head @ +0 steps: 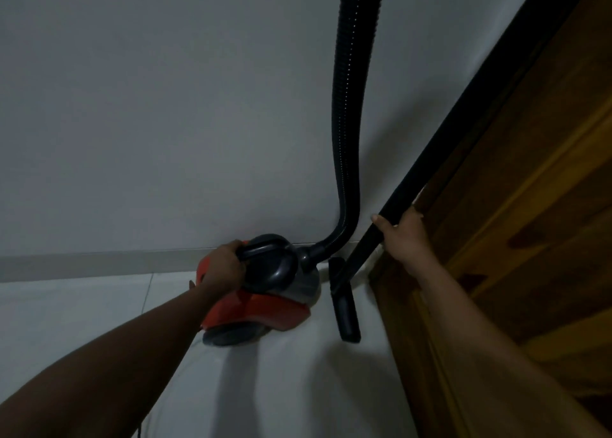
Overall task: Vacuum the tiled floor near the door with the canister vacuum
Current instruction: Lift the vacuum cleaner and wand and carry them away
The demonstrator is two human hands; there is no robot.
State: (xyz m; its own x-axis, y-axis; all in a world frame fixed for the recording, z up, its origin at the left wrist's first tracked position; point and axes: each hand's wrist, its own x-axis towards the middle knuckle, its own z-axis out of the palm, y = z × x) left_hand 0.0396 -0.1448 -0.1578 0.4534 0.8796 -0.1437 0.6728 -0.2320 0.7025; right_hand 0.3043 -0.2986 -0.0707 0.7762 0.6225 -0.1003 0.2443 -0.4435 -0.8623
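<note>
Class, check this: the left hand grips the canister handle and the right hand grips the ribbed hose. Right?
No. In the head view the right hand grips the wand, not the hose. The left hand does grip the canister handle.

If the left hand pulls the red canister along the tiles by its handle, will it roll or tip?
The canister probably rolls easily: a dark wheel shows under it on the smooth tiled floor. It seems fairly light, since the left hand alone grips its handle. The ribbed hose rises from its front, so a tug there may tilt it.
</note>
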